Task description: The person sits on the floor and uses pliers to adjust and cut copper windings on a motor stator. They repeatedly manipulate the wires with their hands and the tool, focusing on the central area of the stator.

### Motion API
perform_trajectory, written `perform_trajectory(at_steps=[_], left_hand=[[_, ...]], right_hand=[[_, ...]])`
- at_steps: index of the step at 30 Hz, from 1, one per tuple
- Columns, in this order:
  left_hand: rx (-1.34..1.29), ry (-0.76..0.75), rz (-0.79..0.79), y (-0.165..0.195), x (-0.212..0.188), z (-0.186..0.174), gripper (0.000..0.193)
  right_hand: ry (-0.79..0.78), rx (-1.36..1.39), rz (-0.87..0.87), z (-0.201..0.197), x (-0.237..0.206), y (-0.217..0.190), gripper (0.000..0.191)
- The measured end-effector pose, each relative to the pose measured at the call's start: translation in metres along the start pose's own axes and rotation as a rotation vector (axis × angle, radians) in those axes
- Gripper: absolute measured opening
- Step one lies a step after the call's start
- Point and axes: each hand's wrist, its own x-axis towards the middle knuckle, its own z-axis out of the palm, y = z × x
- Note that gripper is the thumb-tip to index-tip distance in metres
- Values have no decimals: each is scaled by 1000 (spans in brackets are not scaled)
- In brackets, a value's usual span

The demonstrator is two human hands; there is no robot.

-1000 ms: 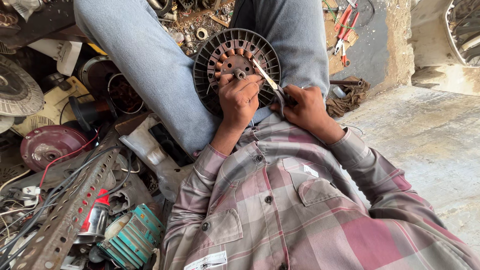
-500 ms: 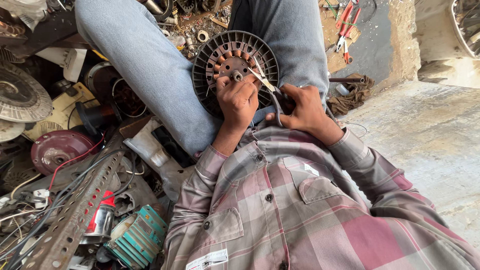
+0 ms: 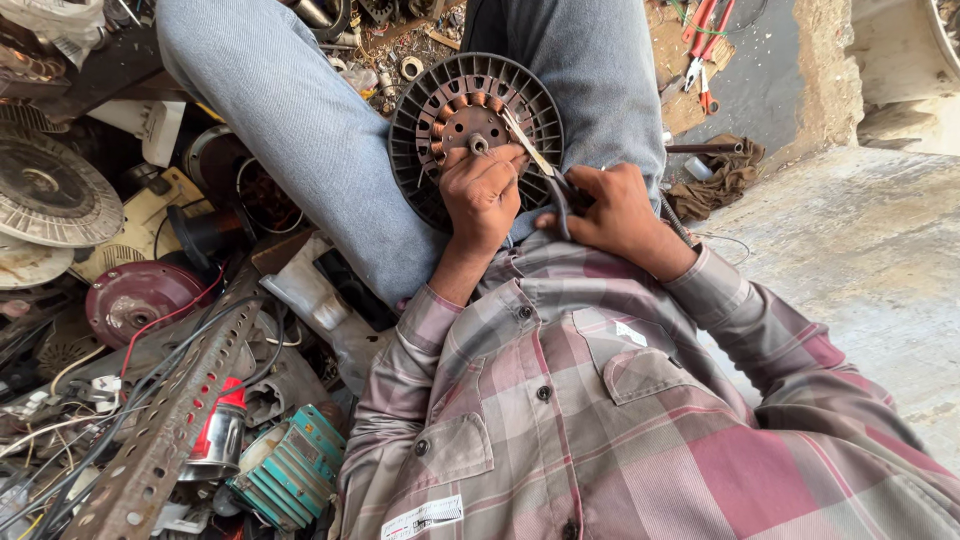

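A round black motor stator with copper windings (image 3: 450, 105) rests in my lap between my jeans-clad legs. My left hand (image 3: 482, 192) lies on its lower face, fingers curled by the central shaft and pinching at the windings. My right hand (image 3: 612, 210) grips the dark handles of a pair of pliers (image 3: 540, 170). The metal jaws of the pliers reach up-left onto the stator near my left fingertips. My plaid shirt fills the lower frame.
Scrap clutters the floor at left: a perforated metal angle bar (image 3: 170, 420), a maroon motor cover (image 3: 135, 300), a grey fan disc (image 3: 50, 195), a teal finned part (image 3: 290, 470), wires. Red-handled pliers (image 3: 705, 50) lie at top right. A concrete slab (image 3: 850, 260) is at right.
The view has shifted slightly. My left hand stays on the stator while the plier jaws have edged closer to the centre of the windings.
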Motion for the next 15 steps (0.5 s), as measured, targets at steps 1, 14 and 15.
perform_trajectory(at_steps=[1,14,15], left_hand=[[1,-4,-3,-1,-1,0,25],[38,-29,-10,-3,-4,2,23],[45,-29,-4,-3,-3,1,23]], right_hand=[[4,33,12,1,0,1,57],[-1,-61,-77,-6,2,-7,73],[13,-45,-77,-4,1,-4,71]])
